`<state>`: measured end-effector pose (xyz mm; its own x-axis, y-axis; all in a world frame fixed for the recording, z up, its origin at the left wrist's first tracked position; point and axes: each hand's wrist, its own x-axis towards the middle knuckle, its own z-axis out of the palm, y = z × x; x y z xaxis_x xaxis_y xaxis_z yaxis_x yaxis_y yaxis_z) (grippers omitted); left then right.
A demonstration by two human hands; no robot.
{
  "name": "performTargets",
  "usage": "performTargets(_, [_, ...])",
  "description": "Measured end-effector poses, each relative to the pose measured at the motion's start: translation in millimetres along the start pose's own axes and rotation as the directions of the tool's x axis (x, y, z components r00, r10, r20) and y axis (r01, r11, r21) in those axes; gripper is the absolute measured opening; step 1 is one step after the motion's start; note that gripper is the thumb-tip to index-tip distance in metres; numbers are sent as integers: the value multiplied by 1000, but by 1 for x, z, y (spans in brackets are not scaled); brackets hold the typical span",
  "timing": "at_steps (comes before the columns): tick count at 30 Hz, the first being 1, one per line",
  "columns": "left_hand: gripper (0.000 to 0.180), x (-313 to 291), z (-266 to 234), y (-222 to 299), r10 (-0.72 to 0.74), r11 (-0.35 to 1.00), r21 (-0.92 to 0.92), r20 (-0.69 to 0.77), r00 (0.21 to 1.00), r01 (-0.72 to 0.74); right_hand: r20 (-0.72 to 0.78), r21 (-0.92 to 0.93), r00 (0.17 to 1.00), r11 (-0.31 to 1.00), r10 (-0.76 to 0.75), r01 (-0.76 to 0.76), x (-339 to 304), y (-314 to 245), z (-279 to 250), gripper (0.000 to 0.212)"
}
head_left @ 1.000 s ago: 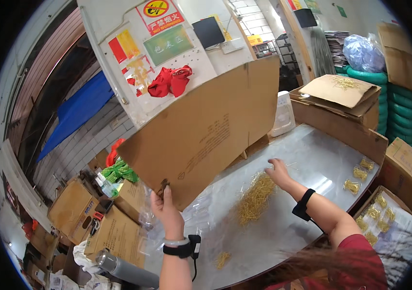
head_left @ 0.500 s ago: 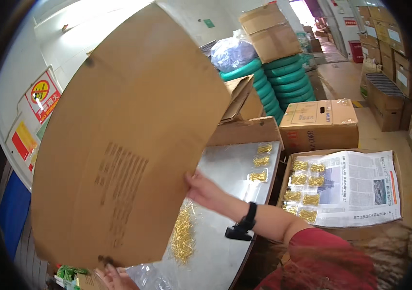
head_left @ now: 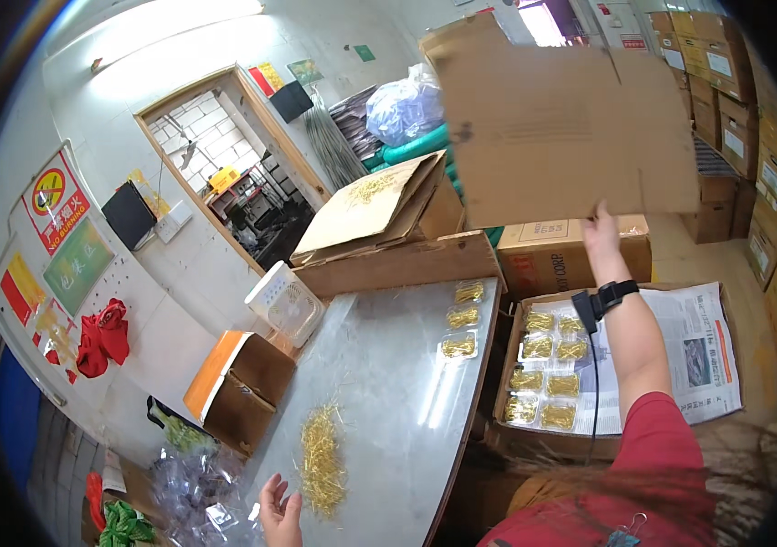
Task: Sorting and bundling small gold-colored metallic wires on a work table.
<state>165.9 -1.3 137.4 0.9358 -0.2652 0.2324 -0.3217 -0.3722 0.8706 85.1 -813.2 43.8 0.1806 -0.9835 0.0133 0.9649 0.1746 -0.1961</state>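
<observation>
Cardboard fills the upper right of the frame: your right hand (head_left: 600, 230) holds a large flat cardboard sheet (head_left: 571, 128) up by its lower edge, fingers closed on that edge with the thumb side toward you. It looks light and fairly stiff, but a sheet this broad held from one point will likely flex and swing, so a grip nearer the middle of an edge, or a second hand on the far side, would steady it. It has a crease and a small dark hole near its left side, where it may fold.

Below it, the pale glossy worktop (head_left: 388, 365) runs from the centre down to the lower middle of the frame. To its right sits an open carton lined with newspaper (head_left: 680, 346), with clear packets of gold pieces (head_left: 543, 378) laid in rows along its left half. Three more such packets (head_left: 461, 319) lie on the worktop's upper right corner.

At the centre top, a stack of flattened brown boxes (head_left: 379, 219) rests behind the worktop, with a small white fan (head_left: 283, 305) just beside it.

In the lower middle, a loose pile of thin gold pins (head_left: 320, 456) lies on the worktop. Your left hand (head_left: 281, 512) rests just beside that pile, fingers loosely spread and holding nothing, near a heap of empty clear bags (head_left: 192, 488) at the lower left.
</observation>
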Motion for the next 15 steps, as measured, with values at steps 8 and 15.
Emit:
performTargets(8, [64,22,8,-50,-186,892,431,78,980,135,-315,-491,945,867,-86,-85,97,25,-173,40])
performTargets(15, [100,42,26,-97,-156,785,619,164,974,22,-519,-501,853,827,-51,-256,66,58,-180,36])
